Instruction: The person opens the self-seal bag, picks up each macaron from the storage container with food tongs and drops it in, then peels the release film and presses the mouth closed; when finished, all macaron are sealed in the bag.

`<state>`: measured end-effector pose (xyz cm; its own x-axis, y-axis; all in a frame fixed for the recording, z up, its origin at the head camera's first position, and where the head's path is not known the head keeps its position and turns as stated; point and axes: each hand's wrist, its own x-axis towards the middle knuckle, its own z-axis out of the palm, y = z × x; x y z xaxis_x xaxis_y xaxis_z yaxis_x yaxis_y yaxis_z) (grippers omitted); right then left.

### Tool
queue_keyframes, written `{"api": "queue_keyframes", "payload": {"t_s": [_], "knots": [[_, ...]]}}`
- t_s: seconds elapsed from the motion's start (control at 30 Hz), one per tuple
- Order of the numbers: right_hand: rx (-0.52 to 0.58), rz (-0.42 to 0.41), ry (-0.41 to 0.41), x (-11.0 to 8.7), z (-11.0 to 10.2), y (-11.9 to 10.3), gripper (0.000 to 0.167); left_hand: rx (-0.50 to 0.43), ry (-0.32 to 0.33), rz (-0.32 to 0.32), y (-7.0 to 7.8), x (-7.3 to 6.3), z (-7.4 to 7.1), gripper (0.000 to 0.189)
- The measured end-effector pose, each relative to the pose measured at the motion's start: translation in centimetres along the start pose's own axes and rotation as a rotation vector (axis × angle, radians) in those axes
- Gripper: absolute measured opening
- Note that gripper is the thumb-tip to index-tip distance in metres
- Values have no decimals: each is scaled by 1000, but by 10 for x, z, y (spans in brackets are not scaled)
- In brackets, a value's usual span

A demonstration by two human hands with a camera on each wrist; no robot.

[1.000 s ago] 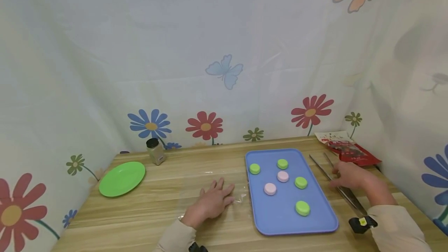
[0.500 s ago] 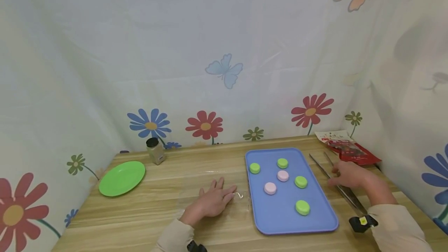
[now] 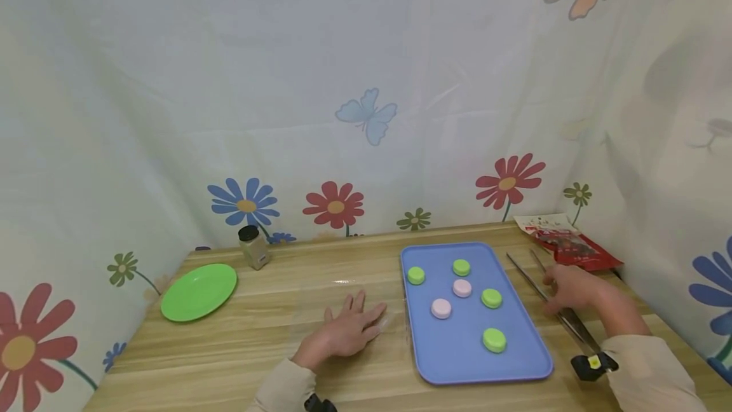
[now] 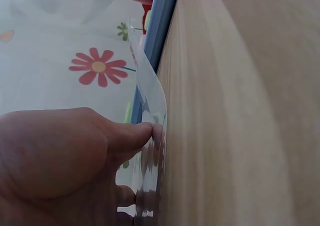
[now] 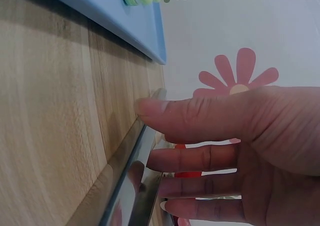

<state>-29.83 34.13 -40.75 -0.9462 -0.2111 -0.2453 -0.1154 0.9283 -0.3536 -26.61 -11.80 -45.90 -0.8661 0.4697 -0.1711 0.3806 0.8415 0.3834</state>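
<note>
My left hand (image 3: 343, 332) rests palm down with spread fingers on a thin transparent plastic sheet or bag (image 3: 320, 297) on the table. In the left wrist view the clear film (image 4: 152, 93) curls up beyond the thumb. At the right, my right hand (image 3: 577, 291) reaches over metal tongs (image 3: 527, 277) lying with their two arms apart. In the right wrist view, its thumb and straight fingers stand on either side of a tong arm (image 5: 131, 178), fingertips right at the metal. Between the hands lies a blue tray (image 3: 457, 361) bearing several green macarons (image 3: 494, 340) and two pink ones (image 3: 441, 308).
On the left is a green plate (image 3: 199, 292). Behind it stands a small jar (image 3: 255, 252) with a black lid. A red and white food packet (image 3: 572, 247) lies at the back right, beyond the tongs. A flowered curtain (image 3: 286, 113) encloses the wooden table (image 3: 229, 355).
My right thumb has shifted slightly beside the tongs. The left hand has slid a little, and the glints on the clear film have changed. Tray and macarons have stayed put.
</note>
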Motion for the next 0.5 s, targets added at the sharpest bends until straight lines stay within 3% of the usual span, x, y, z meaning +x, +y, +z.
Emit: {"api": "queue_keyframes", "payload": {"t_s": [0.37, 0.5], "knots": [[15, 0, -1, -2, -2, -4, 67, -13, -5, 22, -5, -1, -6, 54], [18, 7, -13, -1, -1, -2, 70, -37, 39, 4, -1, -1, -2, 57]]}}
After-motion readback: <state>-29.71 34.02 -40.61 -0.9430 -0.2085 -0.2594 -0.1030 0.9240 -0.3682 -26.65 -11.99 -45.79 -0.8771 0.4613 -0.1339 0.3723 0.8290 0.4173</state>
